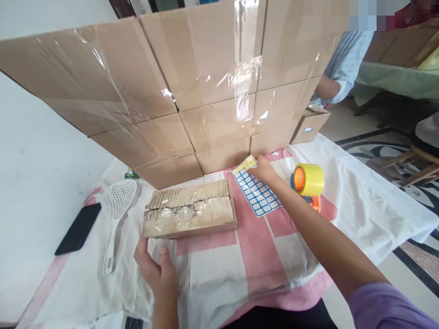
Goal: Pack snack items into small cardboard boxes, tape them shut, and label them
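A taped cardboard box [192, 214] with a ragged top seam lies on the cloth in front of me. My left hand [157, 269] is at its near left corner, fingertips at the edge, thumb and fingers apart. Farther right, my right hand [262, 170] pinches the top end of a sheet of blue-bordered white labels [255, 192] with a yellow header strip. The sheet lies over the pink and white tablecloth [212, 269]. My right fingertips are partly hidden. Close to my right forearm stands a tape dispenser [310, 180] with a yellow roll and orange parts.
A tall taped cardboard partition [219, 87] stands across the back. At left lie a white slotted skimmer [118, 201] and a black phone-like slab [78, 229]. A small carton [310, 125] sits back right, near another person's sleeve [353, 59]. A wooden stool [423, 157] stands beyond.
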Available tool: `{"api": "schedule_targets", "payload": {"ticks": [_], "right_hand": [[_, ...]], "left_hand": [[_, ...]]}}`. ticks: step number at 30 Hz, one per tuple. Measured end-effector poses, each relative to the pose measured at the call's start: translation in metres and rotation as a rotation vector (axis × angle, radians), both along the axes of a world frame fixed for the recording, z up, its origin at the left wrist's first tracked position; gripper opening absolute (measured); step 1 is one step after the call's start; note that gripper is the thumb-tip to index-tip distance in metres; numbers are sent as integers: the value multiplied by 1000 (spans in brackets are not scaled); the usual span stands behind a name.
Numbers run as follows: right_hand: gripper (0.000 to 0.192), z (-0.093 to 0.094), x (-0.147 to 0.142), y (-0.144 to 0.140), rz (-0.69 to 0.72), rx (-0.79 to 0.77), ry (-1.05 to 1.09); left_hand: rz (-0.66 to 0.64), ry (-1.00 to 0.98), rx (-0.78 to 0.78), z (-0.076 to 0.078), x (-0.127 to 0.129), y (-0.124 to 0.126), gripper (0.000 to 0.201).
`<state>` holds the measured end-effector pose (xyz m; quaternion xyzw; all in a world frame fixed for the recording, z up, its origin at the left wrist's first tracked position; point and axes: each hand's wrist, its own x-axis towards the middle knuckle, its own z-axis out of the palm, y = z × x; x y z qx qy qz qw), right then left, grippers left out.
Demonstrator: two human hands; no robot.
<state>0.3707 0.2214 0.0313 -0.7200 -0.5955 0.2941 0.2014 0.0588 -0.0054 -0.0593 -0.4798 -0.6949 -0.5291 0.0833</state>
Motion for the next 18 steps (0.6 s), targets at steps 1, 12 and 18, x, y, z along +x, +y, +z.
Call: {"api": "schedule_targets", "payload": {"ticks": [1,12,18], "right_hand": [[48,5,5,-7,41,21,64],[28,61,34,-106,290,25,883],[18,77,46,-123,408,96,1041]], "left_hand": [[10,20,42,1,1,1,54],[-503,328,265,121,150,9,31],[-377,126,93,139,225,46,52]]}}
